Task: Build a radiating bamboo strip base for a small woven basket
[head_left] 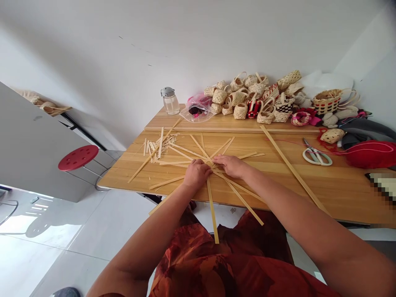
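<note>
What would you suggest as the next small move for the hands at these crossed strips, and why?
I would probably steady the crossing with the left hand and nudge the strips into a more even fan with the right hand: both hands are already at the centre, and some strips lie nearly together while others spread wide apart.

The crossed strips [209, 160] lie on the table [346, 194], and some of their ends go over its front edge. At the left of the crossed strips are the scraps [153, 148], with a loose strip [140, 167] across them. Farther left of the crossed strips, beside the table, is the stool [78, 159]. Behind them, to the left, are the bottle [170, 103] and the bag [198, 112]; behind, to the right, are the baskets [240, 111]. At their right lies another strip [292, 167], then the scissors [317, 156].
</note>
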A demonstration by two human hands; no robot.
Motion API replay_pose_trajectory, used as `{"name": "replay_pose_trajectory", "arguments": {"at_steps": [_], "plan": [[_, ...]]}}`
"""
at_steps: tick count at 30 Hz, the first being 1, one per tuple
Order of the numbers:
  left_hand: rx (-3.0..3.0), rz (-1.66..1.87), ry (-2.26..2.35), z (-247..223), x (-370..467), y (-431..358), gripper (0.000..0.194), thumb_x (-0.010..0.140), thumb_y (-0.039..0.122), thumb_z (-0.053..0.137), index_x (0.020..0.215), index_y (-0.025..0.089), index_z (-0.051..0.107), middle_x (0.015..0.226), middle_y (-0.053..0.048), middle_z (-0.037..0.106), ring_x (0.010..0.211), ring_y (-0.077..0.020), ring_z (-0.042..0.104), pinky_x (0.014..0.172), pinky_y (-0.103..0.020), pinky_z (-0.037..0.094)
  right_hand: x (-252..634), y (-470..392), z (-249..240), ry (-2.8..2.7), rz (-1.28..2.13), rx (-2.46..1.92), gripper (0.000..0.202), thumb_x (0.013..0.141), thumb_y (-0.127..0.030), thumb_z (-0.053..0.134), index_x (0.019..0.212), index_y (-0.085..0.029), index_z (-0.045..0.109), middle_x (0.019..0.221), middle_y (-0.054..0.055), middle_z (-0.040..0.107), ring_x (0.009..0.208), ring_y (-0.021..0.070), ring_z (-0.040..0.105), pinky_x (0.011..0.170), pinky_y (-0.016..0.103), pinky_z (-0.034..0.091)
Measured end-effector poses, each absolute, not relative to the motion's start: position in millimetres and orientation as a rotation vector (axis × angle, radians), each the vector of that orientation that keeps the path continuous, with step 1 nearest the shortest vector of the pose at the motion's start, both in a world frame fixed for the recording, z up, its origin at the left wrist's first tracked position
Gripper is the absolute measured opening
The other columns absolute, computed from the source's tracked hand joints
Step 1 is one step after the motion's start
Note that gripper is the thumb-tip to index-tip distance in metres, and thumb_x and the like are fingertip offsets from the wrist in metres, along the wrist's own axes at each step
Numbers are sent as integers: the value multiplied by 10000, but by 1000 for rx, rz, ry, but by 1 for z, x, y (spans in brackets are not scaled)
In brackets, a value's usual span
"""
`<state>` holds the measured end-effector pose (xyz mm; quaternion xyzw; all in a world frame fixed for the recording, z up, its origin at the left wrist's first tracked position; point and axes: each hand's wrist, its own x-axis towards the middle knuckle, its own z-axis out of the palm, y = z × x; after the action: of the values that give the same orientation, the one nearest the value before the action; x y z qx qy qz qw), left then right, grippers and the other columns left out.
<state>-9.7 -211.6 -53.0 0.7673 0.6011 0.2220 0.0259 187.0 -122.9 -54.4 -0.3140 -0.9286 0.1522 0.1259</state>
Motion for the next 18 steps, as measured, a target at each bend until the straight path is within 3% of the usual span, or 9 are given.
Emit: {"name": "replay_pose_trajectory", "arguments": {"at_steps": [6, 18], "plan": [[2384, 675, 1882, -54, -8, -215, 170, 930, 306, 644, 912, 249, 802, 919, -68, 678, 970, -221, 615, 938, -347, 483, 186, -123, -49, -2680, 436, -895, 415, 885, -117, 591, 1232, -302, 726, 1335, 15, 675, 1285, 228, 601, 1129, 395, 453], [2365, 627, 1941, -53, -6, -217, 170, 930, 329, 644, 917, 262, 800, 938, -61, 679, 955, -220, 611, 904, -337, 488, 183, -123, -47, -2681, 379, -914, 403, 870, -84, 581, 1167, -288, 760, 1247, 13, 728, 1196, 225, 662, 1056, 363, 505]]}}
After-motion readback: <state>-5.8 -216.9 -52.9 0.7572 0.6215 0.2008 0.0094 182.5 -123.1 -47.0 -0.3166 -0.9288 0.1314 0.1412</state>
